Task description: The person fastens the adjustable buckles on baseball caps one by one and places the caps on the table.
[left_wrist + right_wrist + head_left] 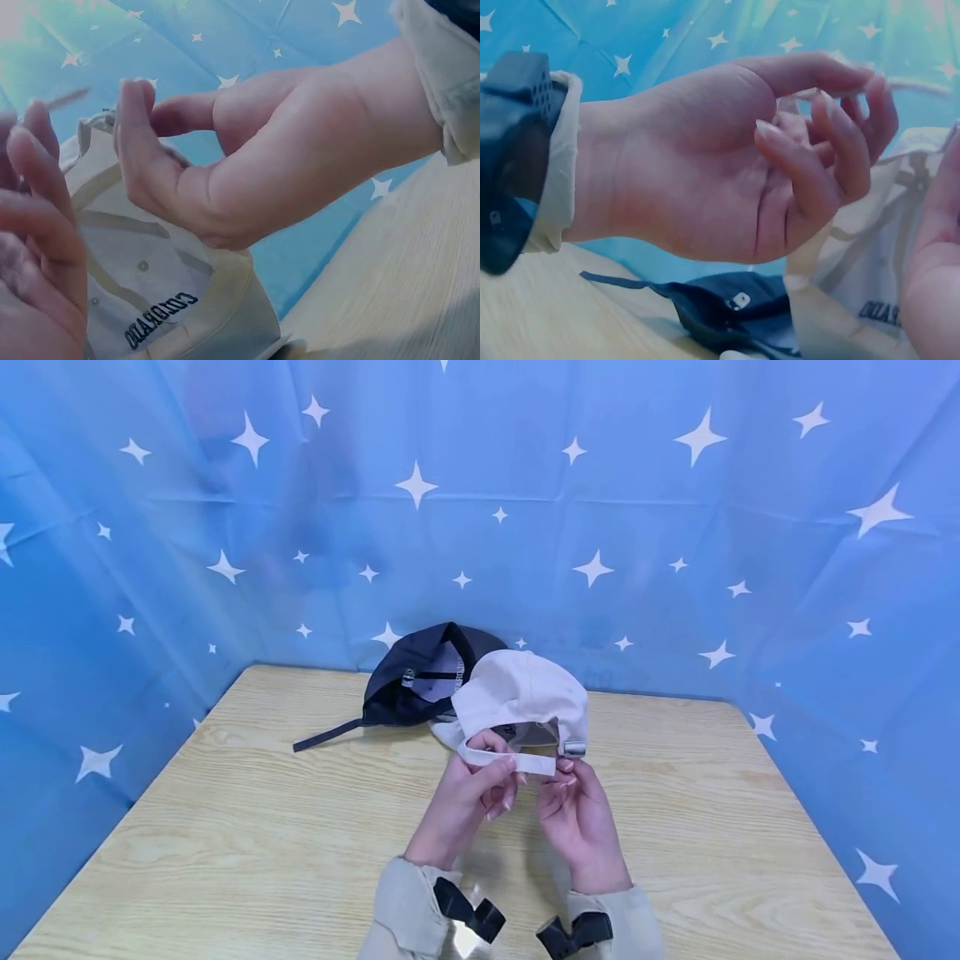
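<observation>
A white baseball cap (525, 689) is held up in both hands, its back opening facing me. My left hand (468, 797) pinches the cap's white back strap (534, 764) between thumb and fingers, with a finger inside the opening. The strap's end hangs free of the metal buckle (574, 748). With its fingertips, my right hand (581, 827) grips the cap's edge just below that buckle. In the left wrist view, dark COLORADO lettering (161, 319) shows inside the cap. The right wrist view has the left hand (705, 165) curled round the strap.
Behind and left of the white cap lies a dark cap (393, 689), its undone strap (326, 735) stretching left over the wooden table (247, 827). Blue cloth (480, 543) with white stars surrounds the table at the back and sides.
</observation>
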A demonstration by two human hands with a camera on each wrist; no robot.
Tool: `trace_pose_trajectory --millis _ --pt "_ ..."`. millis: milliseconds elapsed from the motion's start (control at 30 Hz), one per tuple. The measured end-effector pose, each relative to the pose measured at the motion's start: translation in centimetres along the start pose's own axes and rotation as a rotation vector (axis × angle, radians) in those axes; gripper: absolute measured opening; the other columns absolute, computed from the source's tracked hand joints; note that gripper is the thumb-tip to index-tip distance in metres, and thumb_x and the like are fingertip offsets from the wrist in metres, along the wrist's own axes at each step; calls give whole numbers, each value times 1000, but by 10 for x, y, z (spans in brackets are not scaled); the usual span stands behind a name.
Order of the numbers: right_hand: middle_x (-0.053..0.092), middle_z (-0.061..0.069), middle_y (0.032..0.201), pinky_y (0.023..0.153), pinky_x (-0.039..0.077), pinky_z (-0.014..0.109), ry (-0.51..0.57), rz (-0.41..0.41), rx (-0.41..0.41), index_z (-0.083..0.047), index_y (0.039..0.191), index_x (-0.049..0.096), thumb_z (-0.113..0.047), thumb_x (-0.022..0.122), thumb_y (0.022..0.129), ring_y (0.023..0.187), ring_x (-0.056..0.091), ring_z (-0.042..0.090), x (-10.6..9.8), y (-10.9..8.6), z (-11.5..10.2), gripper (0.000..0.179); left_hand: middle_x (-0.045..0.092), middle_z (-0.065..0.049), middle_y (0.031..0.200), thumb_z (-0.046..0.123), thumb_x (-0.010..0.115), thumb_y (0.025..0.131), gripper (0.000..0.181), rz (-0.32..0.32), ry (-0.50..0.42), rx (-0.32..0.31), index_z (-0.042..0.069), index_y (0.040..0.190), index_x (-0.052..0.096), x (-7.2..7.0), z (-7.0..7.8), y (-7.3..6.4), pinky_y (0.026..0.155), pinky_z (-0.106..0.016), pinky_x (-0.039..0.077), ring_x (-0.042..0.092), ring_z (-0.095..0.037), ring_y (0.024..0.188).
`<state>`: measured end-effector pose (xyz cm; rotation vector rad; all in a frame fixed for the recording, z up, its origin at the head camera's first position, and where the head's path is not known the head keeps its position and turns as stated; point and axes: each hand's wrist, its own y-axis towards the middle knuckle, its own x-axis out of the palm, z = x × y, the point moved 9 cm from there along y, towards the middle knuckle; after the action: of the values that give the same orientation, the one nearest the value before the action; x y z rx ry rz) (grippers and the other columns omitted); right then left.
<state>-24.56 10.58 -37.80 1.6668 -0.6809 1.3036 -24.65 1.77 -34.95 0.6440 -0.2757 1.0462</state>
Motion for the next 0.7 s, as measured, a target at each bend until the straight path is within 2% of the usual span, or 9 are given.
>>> trace_pose_trajectory --millis 267,533,700 --pt "56 9 85 71 44 18 14 -35 14 1 95 50 -12 33 96 72 54 13 4 2 7 22 61 -7 74 10 57 87 15 108 65 40 8 89 42 -9 8 0 36 -18 29 49 -10 49" --pt "54 9 88 70 43 19 -25 -6 -7 -2 100 47 -16 27 99 75 52 14 4 1 10 23 63 -7 76 7 58 86 16 119 74 39 8 90 42 -11 8 -1 38 -18 29 49 -10 50" --pt "54 8 91 72 44 18 -45 -6 -7 -4 102 47 -16 26 99 77 53 14 5 1 12 24 62 -8 76 7 59 85 18 146 89 31 8 89 42 -12 6 0 38 -18 30 49 -10 51"
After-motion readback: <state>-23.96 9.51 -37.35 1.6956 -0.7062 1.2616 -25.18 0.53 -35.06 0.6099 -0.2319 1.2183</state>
